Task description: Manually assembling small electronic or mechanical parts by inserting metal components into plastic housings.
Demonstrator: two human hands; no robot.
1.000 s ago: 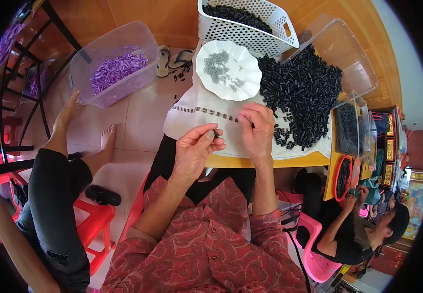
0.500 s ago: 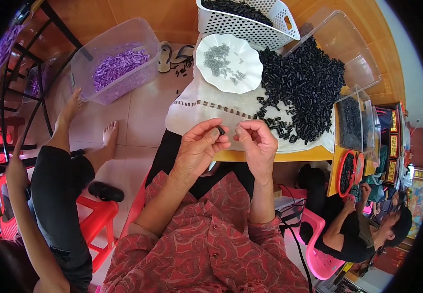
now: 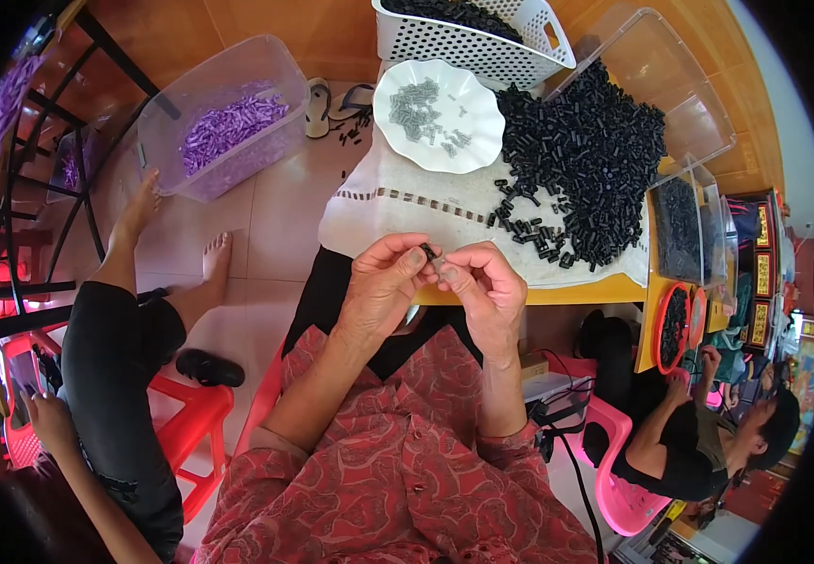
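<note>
A head-worn fisheye looks down at the nearby fingers (image 3: 492, 263).

Above the left hand (image 3: 383, 282) and right hand (image 3: 490, 289), at mid-frame, a bare strip of white cloth (image 3: 398, 216) leaves a path up to the scalloped plate (image 3: 477, 136). Right of centre, the heap of black pieces (image 3: 595, 150) blocks a low sweep; at the top, the perforated basket (image 3: 454, 49) stands as a wall behind the plate.
</note>
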